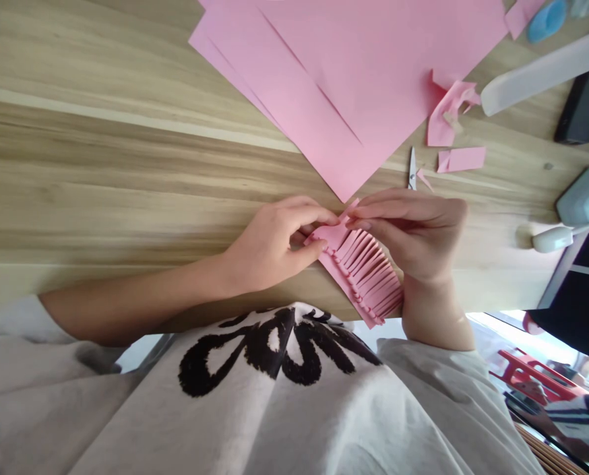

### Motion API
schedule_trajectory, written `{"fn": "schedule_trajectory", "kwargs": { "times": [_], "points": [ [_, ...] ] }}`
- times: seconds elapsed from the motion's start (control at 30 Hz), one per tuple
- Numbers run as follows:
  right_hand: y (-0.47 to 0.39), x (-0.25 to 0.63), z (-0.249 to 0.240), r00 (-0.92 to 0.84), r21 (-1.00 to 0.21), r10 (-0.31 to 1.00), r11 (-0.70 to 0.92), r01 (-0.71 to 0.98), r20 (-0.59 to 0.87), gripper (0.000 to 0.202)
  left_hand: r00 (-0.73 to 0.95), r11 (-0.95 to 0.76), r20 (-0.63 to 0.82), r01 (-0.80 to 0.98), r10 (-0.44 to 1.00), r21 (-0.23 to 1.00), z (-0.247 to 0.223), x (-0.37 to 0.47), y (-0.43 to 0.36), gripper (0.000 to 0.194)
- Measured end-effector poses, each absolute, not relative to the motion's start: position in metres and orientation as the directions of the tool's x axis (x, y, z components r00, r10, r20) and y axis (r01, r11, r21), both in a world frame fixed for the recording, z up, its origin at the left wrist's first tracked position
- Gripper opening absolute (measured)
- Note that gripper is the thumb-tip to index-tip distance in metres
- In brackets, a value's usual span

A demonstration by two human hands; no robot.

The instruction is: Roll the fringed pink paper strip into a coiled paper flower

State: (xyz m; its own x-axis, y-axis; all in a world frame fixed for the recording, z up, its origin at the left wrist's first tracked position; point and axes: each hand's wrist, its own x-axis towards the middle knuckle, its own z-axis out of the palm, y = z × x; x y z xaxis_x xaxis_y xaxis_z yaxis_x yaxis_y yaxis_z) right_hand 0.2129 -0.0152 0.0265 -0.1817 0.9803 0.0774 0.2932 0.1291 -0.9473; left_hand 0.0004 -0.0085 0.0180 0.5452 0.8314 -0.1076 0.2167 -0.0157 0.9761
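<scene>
Between my hands, near the table's front edge, is a piece of pink paper (373,274) cut into many narrow strips, with a row of small curls along its lower side. My left hand (279,241) grips its upper left end, thumb in front and fingers behind. At the top, my right hand (413,231) pinches the paper between thumb and forefinger. Just beyond the right hand lies a pair of scissors (412,168), only the blade showing. A thin pink scrap (425,179) rests beside the blade.
Large pink sheets (343,86) overlap at the back. Crumpled pink paper (445,115) and a folded pink piece (462,159) lie right of them. Farther right are a pale strip (546,71), a dark box-like object (584,105), a blue roll (547,21) and a grey-green container (585,194).
</scene>
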Motion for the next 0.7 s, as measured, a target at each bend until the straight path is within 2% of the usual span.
{"fn": "schedule_trajectory", "kwargs": {
  "times": [0.43, 0.7],
  "points": [
    [-0.0163, 0.2131, 0.0247, -0.162, -0.950, 0.985, 0.105, 0.294, 0.059, 0.019, 0.544, -0.010, -0.110, 0.213, 0.832, 0.977, 0.0172, 0.0006, -0.0084, 0.022],
    [-0.0172, 0.2123, 0.0237, -0.161, -0.960, 0.985, 0.100, 0.261, 0.059, 0.024, 0.546, -0.022, -0.101, 0.215, 0.832, 0.976, 0.0170, 0.0008, -0.0092, 0.022]
  ]
}}
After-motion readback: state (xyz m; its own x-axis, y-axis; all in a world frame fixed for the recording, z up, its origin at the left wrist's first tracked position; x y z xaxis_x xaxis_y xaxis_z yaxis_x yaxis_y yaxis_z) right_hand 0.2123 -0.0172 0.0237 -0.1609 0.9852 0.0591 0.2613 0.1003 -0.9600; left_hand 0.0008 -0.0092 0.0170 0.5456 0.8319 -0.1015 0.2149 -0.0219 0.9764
